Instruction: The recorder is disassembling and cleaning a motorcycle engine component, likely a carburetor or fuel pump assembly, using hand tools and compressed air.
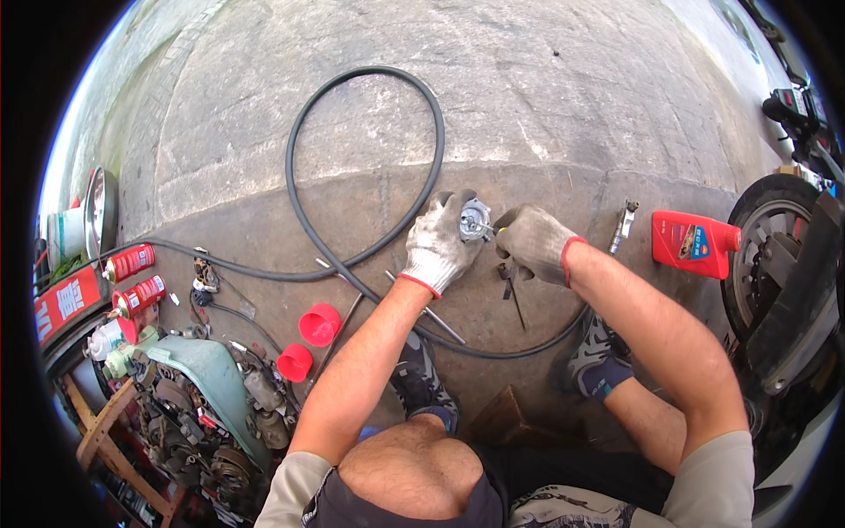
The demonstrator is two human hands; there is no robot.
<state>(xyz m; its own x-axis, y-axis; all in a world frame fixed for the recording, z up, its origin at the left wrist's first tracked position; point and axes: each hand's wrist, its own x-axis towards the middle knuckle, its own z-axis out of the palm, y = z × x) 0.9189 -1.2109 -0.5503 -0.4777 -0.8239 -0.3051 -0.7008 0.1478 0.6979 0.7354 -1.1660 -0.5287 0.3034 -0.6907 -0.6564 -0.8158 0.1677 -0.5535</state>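
My left hand (437,239), in a white and grey work glove with a red cuff, grips a small silver metal part (474,219) that looks like a carburetor. Its round, hollowed face is turned up. Close beside it on the right, my right hand (534,243), gloved the same way, is closed around a slim tool, probably a screwdriver (501,231), with a bit of yellow showing. The tool's thin shaft points into the metal part; whether the tip touches is too small to tell. Below my right hand, a thin dark tool (512,295) lies on the ground.
A black hose (290,154) loops over the concrete and runs behind my hands. Two red cups (319,325), red spray cans (132,262) and a teal basin of parts (207,361) stand left. Right are a chrome tool (624,226), a red bottle (691,244) and a wheel (748,207).
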